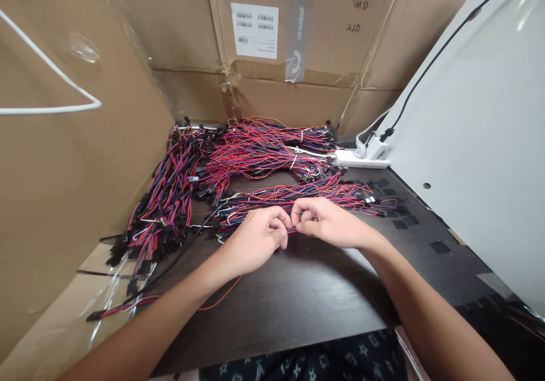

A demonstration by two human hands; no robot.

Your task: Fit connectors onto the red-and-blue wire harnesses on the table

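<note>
Near the middle of the dark table, my left hand [260, 238] and my right hand [323, 222] almost touch at the fingertips. Both have their fingers curled in a pinch on a thin stretch of red and blue wires [292, 230] between them. Most of what they pinch is hidden by the fingers. Just behind them lies a bundle of red, blue and black wires [332, 185]. A loose red wire [221, 298] curves out below my left forearm, and a black connector [96, 315] with wires lies at the lower left.
Larger wire bundles [251, 154] lie at the back, with a connector pile [164, 199] at left. A white power strip [361, 159] sits back right. Cardboard walls [187, 23] stand behind and left, a white panel [477, 86] right. Black tape pieces [440, 247] dot the table.
</note>
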